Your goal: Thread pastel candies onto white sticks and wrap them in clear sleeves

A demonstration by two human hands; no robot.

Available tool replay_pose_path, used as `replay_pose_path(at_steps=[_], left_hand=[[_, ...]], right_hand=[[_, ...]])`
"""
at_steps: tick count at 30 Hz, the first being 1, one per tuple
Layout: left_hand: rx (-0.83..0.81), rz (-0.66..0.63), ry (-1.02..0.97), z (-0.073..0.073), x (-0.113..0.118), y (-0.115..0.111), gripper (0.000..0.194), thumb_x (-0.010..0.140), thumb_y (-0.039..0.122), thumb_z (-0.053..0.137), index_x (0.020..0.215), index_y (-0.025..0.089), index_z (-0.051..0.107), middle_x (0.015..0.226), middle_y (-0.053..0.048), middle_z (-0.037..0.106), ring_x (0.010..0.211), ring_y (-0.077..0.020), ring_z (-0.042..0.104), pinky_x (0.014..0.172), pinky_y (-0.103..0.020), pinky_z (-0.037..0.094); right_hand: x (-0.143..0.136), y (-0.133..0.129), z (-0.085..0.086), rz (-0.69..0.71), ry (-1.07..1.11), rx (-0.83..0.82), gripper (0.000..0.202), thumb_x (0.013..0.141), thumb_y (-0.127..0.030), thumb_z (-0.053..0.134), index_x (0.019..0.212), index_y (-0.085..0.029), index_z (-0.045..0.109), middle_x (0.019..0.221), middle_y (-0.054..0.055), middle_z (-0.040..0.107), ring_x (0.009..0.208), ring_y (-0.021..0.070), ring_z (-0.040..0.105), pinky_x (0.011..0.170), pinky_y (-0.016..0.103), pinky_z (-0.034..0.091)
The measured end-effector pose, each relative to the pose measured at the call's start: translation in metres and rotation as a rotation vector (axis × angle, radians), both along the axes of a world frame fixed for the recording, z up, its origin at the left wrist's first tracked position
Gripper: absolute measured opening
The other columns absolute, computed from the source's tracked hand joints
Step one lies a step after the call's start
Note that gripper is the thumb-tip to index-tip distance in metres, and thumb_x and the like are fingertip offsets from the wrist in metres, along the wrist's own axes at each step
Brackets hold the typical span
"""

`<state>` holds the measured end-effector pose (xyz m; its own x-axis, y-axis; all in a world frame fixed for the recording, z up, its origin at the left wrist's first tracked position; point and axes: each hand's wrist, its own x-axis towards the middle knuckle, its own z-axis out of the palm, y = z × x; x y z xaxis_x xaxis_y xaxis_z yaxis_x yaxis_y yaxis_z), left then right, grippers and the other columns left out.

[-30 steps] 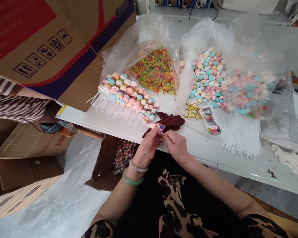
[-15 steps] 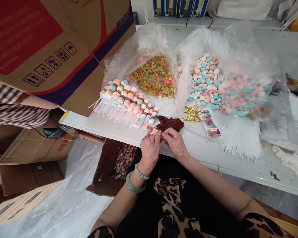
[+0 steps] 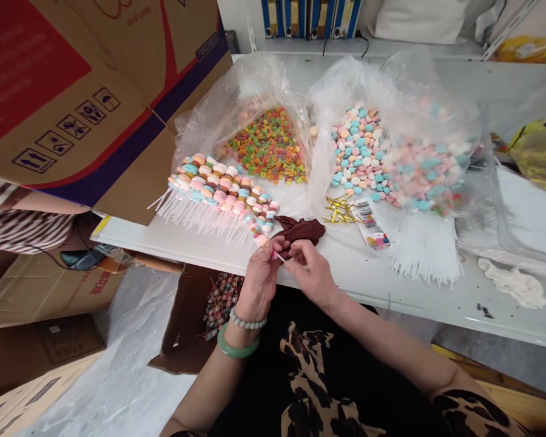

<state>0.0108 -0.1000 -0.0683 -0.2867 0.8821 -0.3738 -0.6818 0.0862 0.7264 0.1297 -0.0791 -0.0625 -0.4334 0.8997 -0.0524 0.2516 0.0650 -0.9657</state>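
My left hand point(image 3: 261, 273) is closed around a candy skewer, with pastel candy point(image 3: 261, 240) showing past its fingers and the end of a white stick point(image 3: 280, 257) poking out toward the right. Close beside it, my right hand point(image 3: 313, 272) has its fingers curled, thumb and fingertips at that stick end. Behind the hands lies a crumpled brown cloth point(image 3: 303, 232). A row of finished-looking candy skewers point(image 3: 221, 191) with white sticks lies to the left. Gold twist ties point(image 3: 340, 209) and a printed card point(image 3: 372, 223) lie to the right.
Clear bags hold small ring candies point(image 3: 268, 145) and pastel oval candies point(image 3: 359, 149). White sticks point(image 3: 425, 252) and a white glove point(image 3: 512, 282) lie right. A large carton point(image 3: 118, 73) stands left, an open box of wrapped skewers point(image 3: 222, 300) below. Another person's striped clothing point(image 3: 22, 218) shows.
The view has shifted slightly right. Both hands stay together at the skewer; my left hand has turned, and the white stick end now shows between them.
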Motion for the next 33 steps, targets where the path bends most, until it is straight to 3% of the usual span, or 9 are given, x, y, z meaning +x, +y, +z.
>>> replay_pose_path(at_steps=[2, 4, 9, 13, 16, 20, 23, 27, 33], left_hand=[[-0.082, 0.064, -0.095, -0.003, 0.003, 0.005, 0.016, 0.080, 0.030, 0.069, 0.074, 0.015, 0.068, 0.091, -0.004, 0.067, 0.087, -0.0125, 0.062, 0.086, -0.026, 0.049], [-0.155, 0.051, -0.203, -0.004, 0.009, 0.008, 0.014, 0.084, 0.027, 0.064, 0.084, 0.014, 0.070, 0.089, -0.004, 0.068, 0.084, -0.0113, 0.062, 0.083, -0.024, 0.050], [-0.164, -0.126, -0.273, -0.003, 0.015, 0.002, 0.021, 0.079, 0.034, 0.071, 0.091, 0.016, 0.072, 0.083, -0.003, 0.068, 0.073, -0.0120, 0.061, 0.072, -0.025, 0.052], [0.000, -0.243, 0.042, -0.005, 0.008, -0.005, 0.022, 0.067, 0.032, 0.082, 0.080, 0.016, 0.074, 0.106, -0.008, 0.070, 0.095, -0.0190, 0.064, 0.086, -0.030, 0.050], [0.046, -0.255, 0.250, -0.005, 0.006, -0.005, 0.019, 0.069, 0.032, 0.080, 0.071, 0.015, 0.073, 0.119, -0.010, 0.067, 0.107, -0.0213, 0.061, 0.093, -0.030, 0.047], [-0.023, -0.187, 0.284, -0.003, 0.003, -0.003, 0.029, 0.072, 0.042, 0.076, 0.067, 0.015, 0.065, 0.085, -0.006, 0.070, 0.071, -0.0149, 0.065, 0.065, -0.026, 0.052], [-0.185, -0.337, 0.184, -0.005, -0.001, -0.003, 0.034, 0.072, 0.046, 0.074, 0.069, 0.015, 0.061, 0.061, 0.000, 0.061, 0.037, -0.0077, 0.047, 0.035, -0.020, 0.033], [-0.406, -0.381, 0.023, -0.015, -0.007, -0.003, 0.027, 0.079, 0.037, 0.069, 0.074, 0.011, 0.062, 0.052, 0.003, 0.054, 0.028, -0.0002, 0.025, 0.028, -0.015, 0.014], [-0.523, -0.214, -0.001, -0.024, -0.013, -0.003, 0.018, 0.083, 0.027, 0.064, 0.077, 0.010, 0.062, 0.053, 0.003, 0.052, 0.029, -0.0007, 0.028, 0.027, -0.014, 0.016]], right_hand=[[-0.005, -0.005, 0.003, -0.025, -0.250, 0.461, 0.016, 0.091, -0.026, 0.053, 0.104, -0.022, 0.062, 0.103, 0.011, 0.067, 0.093, 0.0230, 0.059, 0.080, 0.037, 0.046], [-0.009, -0.004, 0.002, -0.009, -0.367, 0.625, 0.019, 0.095, -0.023, 0.048, 0.098, -0.020, 0.066, 0.100, 0.014, 0.069, 0.094, 0.0248, 0.059, 0.082, 0.040, 0.044], [-0.002, 0.018, -0.008, -0.057, -0.114, 0.094, 0.028, 0.090, -0.032, 0.055, 0.068, -0.019, 0.066, 0.058, 0.000, 0.061, 0.058, 0.0135, 0.054, 0.056, 0.024, 0.045], [0.009, 0.026, -0.014, 0.139, 0.156, -0.526, 0.024, 0.087, -0.030, 0.050, 0.067, -0.019, 0.059, 0.041, -0.010, 0.037, 0.035, 0.0084, 0.029, 0.040, 0.021, 0.035], [0.014, 0.023, -0.012, 0.173, 0.282, -0.805, 0.021, 0.083, -0.035, 0.055, 0.070, -0.019, 0.056, 0.047, -0.006, 0.046, 0.038, 0.0082, 0.035, 0.043, 0.021, 0.034], [0.041, 0.040, -0.006, -0.150, -0.130, -0.101, 0.015, 0.085, -0.031, 0.054, 0.083, -0.022, 0.065, 0.079, 0.004, 0.066, 0.070, 0.0170, 0.059, 0.063, 0.027, 0.043], [0.076, 0.078, -0.010, -0.492, -0.595, 0.378, 0.027, 0.088, -0.020, 0.044, 0.100, -0.020, 0.069, 0.098, 0.011, 0.066, 0.092, 0.0242, 0.058, 0.075, 0.033, 0.042], [0.108, 0.123, -0.029, -0.528, -0.921, 0.360, 0.026, 0.085, -0.018, 0.048, 0.095, -0.019, 0.072, 0.094, 0.013, 0.064, 0.088, 0.0257, 0.056, 0.069, 0.033, 0.039], [0.109, 0.129, -0.042, -0.491, -0.967, 0.330, 0.031, 0.091, -0.017, 0.040, 0.094, -0.017, 0.071, 0.101, 0.013, 0.065, 0.094, 0.0261, 0.056, 0.073, 0.034, 0.039]])
